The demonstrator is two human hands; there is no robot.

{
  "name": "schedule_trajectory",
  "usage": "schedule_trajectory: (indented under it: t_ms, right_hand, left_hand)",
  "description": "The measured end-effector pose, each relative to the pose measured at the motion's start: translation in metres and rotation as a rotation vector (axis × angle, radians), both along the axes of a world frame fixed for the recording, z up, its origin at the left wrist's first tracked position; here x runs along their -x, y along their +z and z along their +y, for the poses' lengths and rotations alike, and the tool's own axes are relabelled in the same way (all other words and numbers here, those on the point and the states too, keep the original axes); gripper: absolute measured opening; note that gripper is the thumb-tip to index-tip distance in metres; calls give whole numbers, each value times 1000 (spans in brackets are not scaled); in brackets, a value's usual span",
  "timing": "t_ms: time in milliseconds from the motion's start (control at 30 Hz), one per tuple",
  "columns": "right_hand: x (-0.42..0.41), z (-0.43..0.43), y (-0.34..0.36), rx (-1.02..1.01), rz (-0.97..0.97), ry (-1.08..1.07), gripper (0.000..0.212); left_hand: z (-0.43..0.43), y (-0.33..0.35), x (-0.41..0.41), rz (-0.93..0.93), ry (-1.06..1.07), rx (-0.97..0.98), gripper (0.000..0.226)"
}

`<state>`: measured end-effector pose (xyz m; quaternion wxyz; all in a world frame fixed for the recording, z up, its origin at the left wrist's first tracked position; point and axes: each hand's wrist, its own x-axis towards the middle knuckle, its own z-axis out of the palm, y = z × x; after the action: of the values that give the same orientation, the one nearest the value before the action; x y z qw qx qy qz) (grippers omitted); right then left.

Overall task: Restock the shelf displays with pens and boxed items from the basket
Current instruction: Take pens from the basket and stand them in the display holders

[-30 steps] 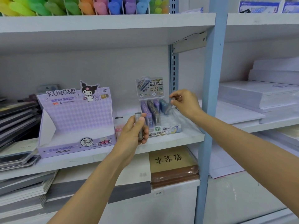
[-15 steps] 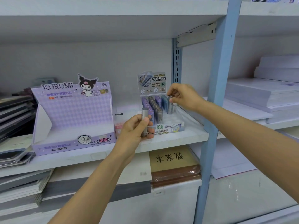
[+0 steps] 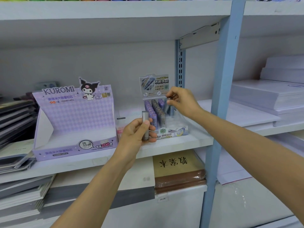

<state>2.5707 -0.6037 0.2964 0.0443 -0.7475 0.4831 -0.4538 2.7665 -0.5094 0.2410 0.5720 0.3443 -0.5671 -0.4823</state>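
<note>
A small display box (image 3: 171, 133) of pencil-lead tubes stands on the middle shelf (image 3: 181, 142), with rows of purple and grey tubes (image 3: 154, 111) upright in it. My left hand (image 3: 136, 134) grips a grey tube (image 3: 145, 124) upright in front of the box. My right hand (image 3: 182, 102) pinches the top of another grey-blue tube (image 3: 169, 109) at the right side of the box, standing among the rows. The basket is out of sight.
An empty purple Kuromi display box (image 3: 74, 122) sits left of the lead box. Dark notebooks (image 3: 14, 116) are stacked far left, white paper reams (image 3: 266, 96) right. A blue upright post (image 3: 220, 99) divides the shelves. A brown book stack (image 3: 179, 171) lies below.
The right hand lifted slightly and moved its tube down into the right side of the display. The left hand stayed in front, still holding its tube. The camera tilted a little.
</note>
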Motion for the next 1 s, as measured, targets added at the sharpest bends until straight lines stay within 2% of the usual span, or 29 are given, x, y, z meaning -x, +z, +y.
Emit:
schedule_trajectory:
  t_ms: [133, 267, 367, 533, 667, 733, 800, 867, 900, 1000]
  right_hand:
    - [-1, -5, -3, -6, 27, -2, 17]
    - [4, -8, 7, -93, 157, 53, 15]
    - [4, -12, 7, -86, 160, 63, 17]
    - [2, -18, -9, 1, 257, -25, 24]
    - [5, -13, -10, -103, 325, -59, 30]
    - [5, -2, -4, -60, 249, 6, 31]
    - [3, 15, 4, 28, 54, 138, 27]
    - [-2, 36, 12, 11, -135, 296, 22]
    - [-5, 45, 15, -37, -173, 375, 20]
    - [-11, 63, 15, -183, -88, 533, 17]
  left_hand:
    - [0, 1, 0, 2, -8, 1, 19]
    - [0, 2, 0, 5, 1, 0, 19]
    - [0, 3, 1, 4, 0, 0, 20]
    - [3, 4, 2, -1, -9, -2, 20]
    - [4, 5, 2, -12, -12, -13, 17]
    - [4, 6, 3, -14, -16, -15, 18]
    - [5, 7, 3, -20, -19, -6, 18]
    - [6, 8, 5, -55, -8, 19, 21]
    - [7, 8, 6, -75, 0, 34, 23]
    - [11, 12, 12, -87, 10, 59, 28]
